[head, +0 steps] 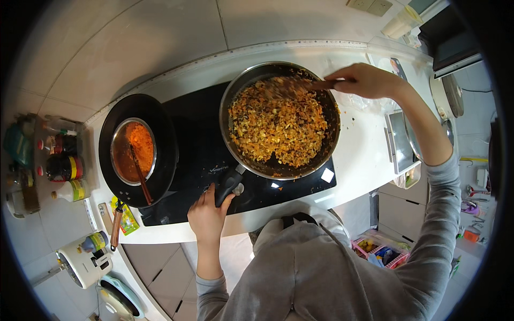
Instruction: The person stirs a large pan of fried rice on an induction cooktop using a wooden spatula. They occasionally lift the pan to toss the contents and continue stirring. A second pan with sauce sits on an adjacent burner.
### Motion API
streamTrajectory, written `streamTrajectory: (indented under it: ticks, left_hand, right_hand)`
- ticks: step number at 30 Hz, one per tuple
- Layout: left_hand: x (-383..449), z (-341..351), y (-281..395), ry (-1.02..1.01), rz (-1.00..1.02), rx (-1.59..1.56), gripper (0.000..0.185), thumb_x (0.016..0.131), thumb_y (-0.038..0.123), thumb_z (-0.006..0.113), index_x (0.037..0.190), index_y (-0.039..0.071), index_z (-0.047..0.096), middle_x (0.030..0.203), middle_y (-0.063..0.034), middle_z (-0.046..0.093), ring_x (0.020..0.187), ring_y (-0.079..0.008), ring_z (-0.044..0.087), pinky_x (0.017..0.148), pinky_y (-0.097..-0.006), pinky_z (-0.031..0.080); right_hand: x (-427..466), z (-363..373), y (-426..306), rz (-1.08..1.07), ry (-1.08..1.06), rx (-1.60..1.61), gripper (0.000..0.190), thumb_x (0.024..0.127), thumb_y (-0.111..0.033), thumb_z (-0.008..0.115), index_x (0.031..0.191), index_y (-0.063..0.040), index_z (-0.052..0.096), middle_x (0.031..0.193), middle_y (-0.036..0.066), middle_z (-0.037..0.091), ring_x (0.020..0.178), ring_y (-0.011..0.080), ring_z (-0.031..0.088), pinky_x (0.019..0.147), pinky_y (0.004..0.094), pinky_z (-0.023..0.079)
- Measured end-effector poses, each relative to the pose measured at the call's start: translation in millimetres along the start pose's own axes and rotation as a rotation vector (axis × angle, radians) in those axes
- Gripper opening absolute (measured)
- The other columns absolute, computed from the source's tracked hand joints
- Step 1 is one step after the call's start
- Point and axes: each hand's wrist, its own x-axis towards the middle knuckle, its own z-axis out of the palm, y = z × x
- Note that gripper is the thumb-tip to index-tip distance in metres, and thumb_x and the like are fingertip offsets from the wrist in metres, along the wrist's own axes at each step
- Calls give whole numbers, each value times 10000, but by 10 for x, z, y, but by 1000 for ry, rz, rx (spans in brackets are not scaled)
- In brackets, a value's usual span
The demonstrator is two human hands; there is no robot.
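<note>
A frying pan (336, 154) full of chopped orange, yellow and dark food (277, 124) sits on the right side of a black glass cooktop (196, 136). My left hand (208, 212) is around the pan's black handle (227, 187). At the pan's far right rim, my right hand (363, 81) grips the handle of a brown spatula (323, 84). The spatula's head is blurred by motion and partly hidden in the food. To the left, a dark wok (162, 124) holds a metal bowl (154, 170) of orange shreds in liquid, with brown chopsticks (140, 174) leaning in it.
Several sauce bottles (64, 167) stand at the left wall. The wok's wooden handle (116, 226) juts past the counter's front edge, near a yellow-green packet (128, 216). A clear plastic bag (367, 102) and a knife block or rack (401, 140) lie right of the pan.
</note>
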Motion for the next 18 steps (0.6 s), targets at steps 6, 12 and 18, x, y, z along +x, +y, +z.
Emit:
streamTrajectory:
  ticks: [6, 12, 18]
  left_hand:
    - [25, -20, 25, -28, -24, 8, 578, 765, 497, 764, 1084, 20, 692, 858, -149, 721, 686, -302, 698, 608, -358, 556]
    - [-4, 29, 9, -1, -13, 2, 585, 758, 517, 761, 1087, 38, 695, 856, -137, 720, 693, -298, 699, 617, -365, 557]
    - [27, -43, 45, -106, -73, 7, 575, 771, 489, 768, 1126, 42, 691, 878, -160, 716, 738, -332, 698, 629, -399, 555]
  right_hand:
    - [413, 620, -56, 118, 22, 19, 382, 1016, -324, 479, 1330, -133, 583, 1049, 140, 704, 932, 270, 665, 835, 385, 521]
    - [-472, 1065, 139, 126, 90, 16, 440, 998, -406, 515, 1344, -137, 557, 904, 198, 693, 900, 358, 673, 845, 458, 515]
    - [-314, 41, 134, 25, -142, -32, 439, 932, -421, 626, 1301, -185, 629, 1046, 114, 702, 972, 243, 643, 863, 387, 487]
